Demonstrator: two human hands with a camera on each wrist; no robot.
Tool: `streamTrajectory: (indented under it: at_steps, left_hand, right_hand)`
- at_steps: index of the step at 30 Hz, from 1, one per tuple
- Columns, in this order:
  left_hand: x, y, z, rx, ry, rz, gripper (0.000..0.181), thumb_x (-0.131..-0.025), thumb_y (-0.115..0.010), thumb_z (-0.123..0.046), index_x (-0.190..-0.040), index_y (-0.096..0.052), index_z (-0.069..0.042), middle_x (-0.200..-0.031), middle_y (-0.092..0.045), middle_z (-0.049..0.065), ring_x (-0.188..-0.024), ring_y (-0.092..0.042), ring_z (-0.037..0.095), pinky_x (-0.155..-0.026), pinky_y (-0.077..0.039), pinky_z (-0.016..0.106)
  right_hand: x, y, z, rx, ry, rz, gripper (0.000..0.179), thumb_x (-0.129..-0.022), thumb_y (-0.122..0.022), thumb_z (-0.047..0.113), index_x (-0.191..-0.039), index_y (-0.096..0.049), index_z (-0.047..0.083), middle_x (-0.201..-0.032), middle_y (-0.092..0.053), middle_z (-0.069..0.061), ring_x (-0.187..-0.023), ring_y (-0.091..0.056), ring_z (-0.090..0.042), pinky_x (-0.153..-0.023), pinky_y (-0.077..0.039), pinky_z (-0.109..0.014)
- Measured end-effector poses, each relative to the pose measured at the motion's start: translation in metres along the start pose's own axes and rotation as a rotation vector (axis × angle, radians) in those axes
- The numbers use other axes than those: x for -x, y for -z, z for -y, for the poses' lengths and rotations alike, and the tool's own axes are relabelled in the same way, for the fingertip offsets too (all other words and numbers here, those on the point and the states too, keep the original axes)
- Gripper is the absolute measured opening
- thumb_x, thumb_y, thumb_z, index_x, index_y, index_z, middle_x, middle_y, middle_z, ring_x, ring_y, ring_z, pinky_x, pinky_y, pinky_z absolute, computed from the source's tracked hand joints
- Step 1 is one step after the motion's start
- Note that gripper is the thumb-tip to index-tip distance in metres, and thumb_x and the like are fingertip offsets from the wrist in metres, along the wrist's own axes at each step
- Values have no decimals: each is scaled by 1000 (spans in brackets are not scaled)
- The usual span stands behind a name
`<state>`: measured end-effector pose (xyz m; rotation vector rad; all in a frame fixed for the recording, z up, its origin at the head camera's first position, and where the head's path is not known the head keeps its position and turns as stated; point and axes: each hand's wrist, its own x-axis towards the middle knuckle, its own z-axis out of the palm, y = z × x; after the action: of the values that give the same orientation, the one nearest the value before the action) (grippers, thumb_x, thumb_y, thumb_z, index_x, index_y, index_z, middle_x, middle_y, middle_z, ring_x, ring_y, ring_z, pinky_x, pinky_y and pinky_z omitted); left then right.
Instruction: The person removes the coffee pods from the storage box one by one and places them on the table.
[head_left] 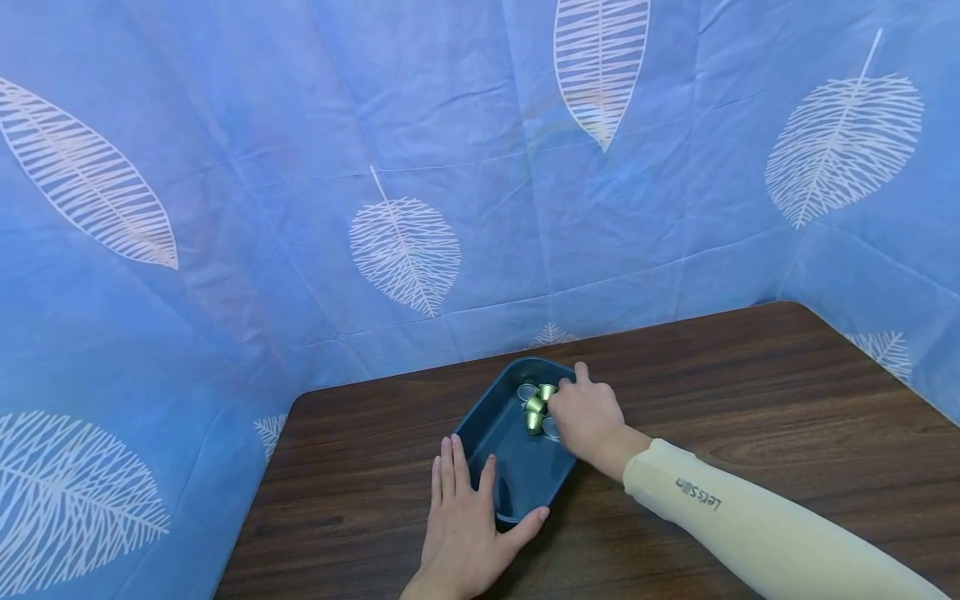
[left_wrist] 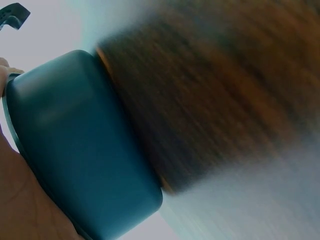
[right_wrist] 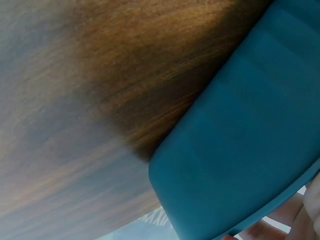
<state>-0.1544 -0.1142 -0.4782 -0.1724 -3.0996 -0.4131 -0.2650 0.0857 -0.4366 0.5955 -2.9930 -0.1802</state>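
A dark blue-green tray [head_left: 517,471] stands on the table, its long side slanting away to the right in the head view. Several shiny green coffee capsules [head_left: 533,422] lie in its far half, beside pale-rimmed round pieces [head_left: 527,392]. My left hand [head_left: 461,533] rests at the tray's near left corner, fingers straight and spread along the rim, thumb out along the near end. My right hand [head_left: 588,417] reaches over the right rim, bent fingers close to the capsules, one finger pointing away. Its other fingertips are hidden. Both wrist views show the tray's outer wall [left_wrist: 90,140] [right_wrist: 240,125].
The dark wood table [head_left: 697,383] spreads around the tray on all sides. Behind it hangs a blue cloth [head_left: 480,167] with white leaf prints, close to the table's far edge [head_left: 420,372]. A pale yellow sleeve [head_left: 735,500] covers the right forearm.
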Motion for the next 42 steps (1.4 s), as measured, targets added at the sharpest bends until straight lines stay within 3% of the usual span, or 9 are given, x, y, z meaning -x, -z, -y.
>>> streamTrajectory:
  at_steps: [3,7,10,17,26,36,42]
  left_hand:
    - [0,0,0,8,3,6,111,-85,-43,-98,-158,-55,-15,-179,-11,27,-168,-10,47,-133,-20,66]
    - [2,1,0,11,0,3,112,-85,-43,-98,-159,-54,-15,-179,-12,28,-168,-11,47,-132,-21,66]
    - [2,1,-1,9,1,-1,111,-86,-44,-97,-159,-54,-15,-179,-12,27,-168,-11,47,-132,-21,66]
    - [0,-1,1,-10,-4,-11,109,-86,-43,-98,-158,-56,-16,-179,-13,26,-168,-12,47,-132,-22,66]
    - [0,0,0,3,-10,-12,107,-87,-47,-95,-157,-57,-15,-179,-14,27,-168,-11,47,-132,-21,66]
    - [2,0,0,-15,-17,-4,107,-87,-45,-95,-158,-56,-16,-180,-14,24,-168,-11,46,-133,-22,64]
    - [1,2,1,-26,-21,-5,108,-87,-40,-97,-158,-56,-17,-181,-13,22,-169,-9,45,-133,-21,63]
  right_hand:
    - [1,-1,0,34,11,-23,18,-92,-86,28,-96,-85,11,-104,-74,-12,-104,-56,-32,-65,-62,-43]
    - [4,-2,1,108,56,-76,15,-92,-86,29,-95,-85,14,-109,-75,-10,-107,-59,-30,-88,-59,-49]
    - [5,-2,2,151,78,-100,22,-90,-89,32,-103,-84,16,-112,-76,-8,-111,-60,-29,-97,-56,-50]
    - [7,-4,3,134,111,-130,35,-90,-89,32,-119,-80,16,-113,-77,-9,-106,-69,-31,-99,-57,-52]
    - [8,-9,0,-1,183,-166,31,-93,-87,23,-122,-81,13,-121,-73,-14,-91,-71,-25,-81,-66,-42]
    - [9,-8,-10,36,295,-230,34,-92,-87,23,-123,-80,9,-124,-76,-14,-109,-75,-29,-98,-63,-48]
    - [8,-10,-11,-20,267,-214,34,-92,-87,21,-123,-81,10,-124,-77,-15,-107,-74,-29,-98,-63,-48]
